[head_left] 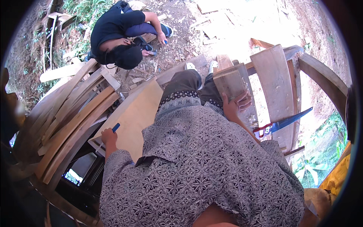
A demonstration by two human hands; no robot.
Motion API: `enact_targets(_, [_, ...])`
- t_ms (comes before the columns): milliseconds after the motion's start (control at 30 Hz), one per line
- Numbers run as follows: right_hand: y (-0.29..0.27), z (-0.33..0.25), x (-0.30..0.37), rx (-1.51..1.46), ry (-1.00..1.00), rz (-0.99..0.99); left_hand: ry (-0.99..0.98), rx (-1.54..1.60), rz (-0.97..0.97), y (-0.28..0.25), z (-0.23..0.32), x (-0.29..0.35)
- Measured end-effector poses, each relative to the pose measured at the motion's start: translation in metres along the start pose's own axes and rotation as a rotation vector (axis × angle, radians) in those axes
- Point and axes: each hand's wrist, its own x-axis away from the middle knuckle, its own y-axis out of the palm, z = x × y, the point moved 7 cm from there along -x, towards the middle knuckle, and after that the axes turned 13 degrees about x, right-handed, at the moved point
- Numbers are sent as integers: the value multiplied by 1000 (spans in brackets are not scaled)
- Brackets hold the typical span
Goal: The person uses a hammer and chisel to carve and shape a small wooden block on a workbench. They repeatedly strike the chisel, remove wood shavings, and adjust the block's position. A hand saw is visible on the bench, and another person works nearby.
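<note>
My left hand [109,138] is closed round a slim blue object [116,127], perhaps a marker or a tool handle. It is beside the edge of a wide pale board [132,113] on my left. My right hand [237,106] is at the near end of a short wooden block [230,82], thumb and fingers apart and touching the wood. Just right of that hand, a handsaw [291,120] with a dark blade and a red handle lies across a broad plank [271,75].
Long timbers [75,130] are stacked at my left. Ahead on the left, a person in dark clothes [117,32] crouches over the chip-strewn ground [177,34], holding a small blue item. A thick curved-looking beam [325,73] is at the far right.
</note>
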Motion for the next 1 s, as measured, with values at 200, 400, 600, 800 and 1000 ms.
enact_targets(200, [13,4,-10,72,53,35,-61,61,-80,-10,5,-18])
enact_targets(400, [11,4,-8,74,57,85,7,-1,-178,-17,2,-40])
enact_targets(600, [18,10,-6,77,11,130,363,171,-112,-43,62,-122])
enact_targets(800, [10,7,-10,122,76,-133,507,1052,-592,-165,193,-227])
enact_targets(1000, [-22,-15,-15,275,314,-334,556,1219,-901,-311,239,-224])
